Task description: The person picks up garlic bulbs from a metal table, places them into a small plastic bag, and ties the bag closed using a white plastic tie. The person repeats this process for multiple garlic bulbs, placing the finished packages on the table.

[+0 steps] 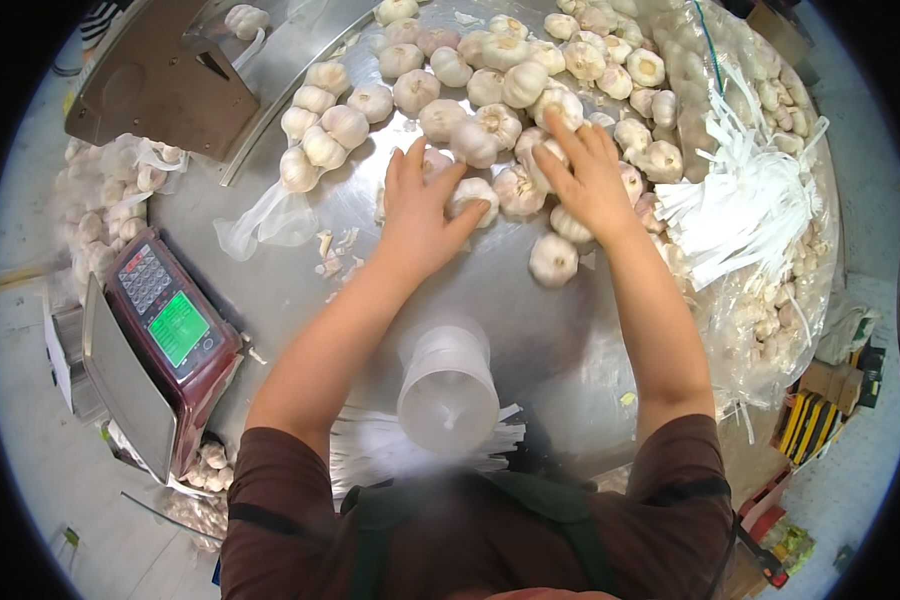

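My left hand (424, 214) lies among loose garlic bulbs on the steel tabletop (495, 296), its fingers spread. One garlic bulb (471, 196) sits between its thumb and forefinger, and whether it is gripped is hard to see. To the right, my right hand (589, 176) reaches over the heap with fingers apart. Its forefinger touches a garlic bulb (560, 110), and its thumb rests by another bulb (531, 146). Left of the heap lies a white mesh net (270, 217) filled with several bulbs (324, 142). A single garlic bulb (553, 260) lies nearer my body.
A translucent plastic cylinder (450, 360) stands before my body, white strips (375, 442) beside it. At left are a weighing scale (180, 315) with a lit display and a brown metal fixture (157, 90). White strips (742, 187) lie on a clear plastic bag (772, 337) of garlic at right.
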Tool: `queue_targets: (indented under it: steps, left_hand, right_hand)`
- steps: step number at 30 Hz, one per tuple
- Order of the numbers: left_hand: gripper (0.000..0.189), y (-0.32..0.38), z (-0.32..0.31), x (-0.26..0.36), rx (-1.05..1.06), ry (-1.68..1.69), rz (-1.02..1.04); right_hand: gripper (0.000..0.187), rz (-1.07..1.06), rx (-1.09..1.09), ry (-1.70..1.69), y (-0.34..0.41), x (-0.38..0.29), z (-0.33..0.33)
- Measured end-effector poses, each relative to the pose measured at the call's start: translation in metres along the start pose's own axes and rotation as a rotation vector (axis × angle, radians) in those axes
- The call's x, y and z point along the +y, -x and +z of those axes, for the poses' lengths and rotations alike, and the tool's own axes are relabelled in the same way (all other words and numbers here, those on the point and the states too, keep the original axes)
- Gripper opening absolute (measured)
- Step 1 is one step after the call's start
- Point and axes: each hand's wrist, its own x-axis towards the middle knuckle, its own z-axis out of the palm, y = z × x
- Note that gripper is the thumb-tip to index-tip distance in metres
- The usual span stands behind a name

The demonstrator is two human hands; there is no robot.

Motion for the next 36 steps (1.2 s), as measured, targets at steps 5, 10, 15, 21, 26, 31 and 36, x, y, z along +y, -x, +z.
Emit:
queue_targets:
  steps: [5, 10, 15, 21, 26, 31, 36]
  left_hand:
    - [0.045, 0.042, -0.027, -0.011, 0.068, -0.054, 0.029]
    - [0.049, 0.043, -0.038, 0.001, -0.014, -0.039, 0.126]
    - [0.050, 0.029, -0.030, 0.005, -0.127, -0.226, 0.178]
    - [0.040, 0.022, -0.031, -0.002, -0.194, 0.810, -0.591]
    - [0.048, 0.034, -0.068, 0.005, -0.364, 1.847, -0.810]
    - [0.052, 0.049, -0.090, 0.021, -0.403, 2.081, -0.791]
    - [0.055, 0.060, -0.099, 0.031, -0.262, 1.935, -0.693]
  right_hand:
    - [0.026, -0.376, 0.005, -0.275, 0.043, -0.112, -0.101]
    - [0.014, -0.462, 0.065, -0.337, 0.085, -0.192, -0.163]
    - [0.014, -0.150, -0.110, -0.085, 0.083, -0.191, -0.164]
    - [0.037, -0.341, -0.168, -0.071, 0.043, -0.090, -0.037]
    - [0.039, -0.528, -0.332, 0.212, 0.020, -0.071, 0.015]
    - [0.045, -0.146, -0.380, -0.697, 0.012, -0.091, -0.011]
    - [0.052, 0.639, -0.311, -2.000, 0.044, -0.125, -0.042]
